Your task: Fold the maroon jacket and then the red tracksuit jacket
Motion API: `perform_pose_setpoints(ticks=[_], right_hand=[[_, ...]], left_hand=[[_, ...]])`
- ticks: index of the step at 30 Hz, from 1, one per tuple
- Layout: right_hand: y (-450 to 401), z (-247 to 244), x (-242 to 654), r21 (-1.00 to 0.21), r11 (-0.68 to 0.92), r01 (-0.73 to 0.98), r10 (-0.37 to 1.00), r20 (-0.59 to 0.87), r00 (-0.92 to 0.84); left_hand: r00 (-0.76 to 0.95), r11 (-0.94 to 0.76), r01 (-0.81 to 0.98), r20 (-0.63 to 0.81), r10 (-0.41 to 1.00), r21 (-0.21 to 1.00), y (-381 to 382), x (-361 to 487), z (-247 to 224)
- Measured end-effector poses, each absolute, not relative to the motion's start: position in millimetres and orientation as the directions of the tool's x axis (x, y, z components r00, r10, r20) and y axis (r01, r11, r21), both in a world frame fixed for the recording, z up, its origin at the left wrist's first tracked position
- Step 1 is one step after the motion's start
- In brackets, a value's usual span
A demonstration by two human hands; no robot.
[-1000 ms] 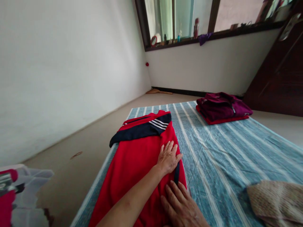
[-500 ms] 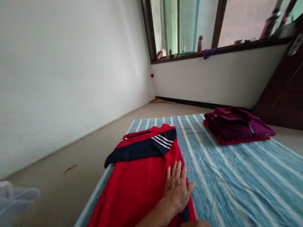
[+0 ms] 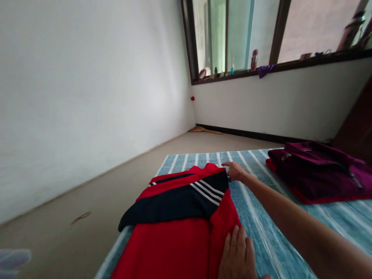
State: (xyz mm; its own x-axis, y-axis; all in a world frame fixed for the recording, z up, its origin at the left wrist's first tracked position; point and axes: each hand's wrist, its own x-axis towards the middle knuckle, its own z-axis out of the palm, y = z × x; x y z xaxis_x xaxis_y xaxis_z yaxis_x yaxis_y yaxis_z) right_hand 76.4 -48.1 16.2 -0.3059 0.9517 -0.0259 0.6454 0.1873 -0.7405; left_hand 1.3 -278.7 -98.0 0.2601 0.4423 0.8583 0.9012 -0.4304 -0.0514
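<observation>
A red jacket (image 3: 174, 248) with a navy band and white stripes lies partly folded on a bed with a blue striped sheet (image 3: 252, 217). My left hand (image 3: 236, 254) rests flat on its right edge near me, fingers stretched out. At the jacket's far right corner is my right hand (image 3: 235, 171), one finger extended along the red edge. Its other fingers curl at the navy corner and seem to pinch the cloth; they are partly hidden. The jacket's navy sleeve overhangs the bed's left edge.
Folded purple clothing (image 3: 319, 170) lies on something red at the right of the bed. A broom (image 3: 203, 130) is on the floor by the far wall. Bottles and small items stand on the window sill (image 3: 241, 73). A thin loop (image 3: 80, 217) lies on the floor at left.
My left hand has slid toward me along the jacket's right edge. My right hand, barely visible at the bottom before, has reached out to the far right corner. The view has shifted.
</observation>
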Motion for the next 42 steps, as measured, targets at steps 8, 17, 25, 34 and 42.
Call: perform_pose_setpoints(ticks=[8,17,25,34,42], right_hand=[[-11,13,72,-0.820,0.111,0.562,0.785,-0.274,-0.556],[13,20,74,-0.702,0.170,0.691,0.735,-0.376,-0.563],[26,23,65,-0.491,0.203,0.847,0.756,-0.472,-0.454],[11,9,51,-0.563,0.086,0.822,0.857,-0.378,-0.349],[-5,1,76,-0.837,0.003,0.548,0.870,-0.268,-0.414]], left_hand=[[0.151,-0.335,0.942,0.894,0.421,-0.001,-272,13,-107],[0.160,-0.361,0.932,0.877,0.452,0.016,-275,12,-94],[0.182,-0.333,0.943,0.829,0.529,0.006,-281,9,-93],[0.177,-0.292,0.956,0.809,0.560,-0.008,-281,11,-99],[0.202,-0.348,0.935,0.703,0.681,0.069,-274,-24,-45]])
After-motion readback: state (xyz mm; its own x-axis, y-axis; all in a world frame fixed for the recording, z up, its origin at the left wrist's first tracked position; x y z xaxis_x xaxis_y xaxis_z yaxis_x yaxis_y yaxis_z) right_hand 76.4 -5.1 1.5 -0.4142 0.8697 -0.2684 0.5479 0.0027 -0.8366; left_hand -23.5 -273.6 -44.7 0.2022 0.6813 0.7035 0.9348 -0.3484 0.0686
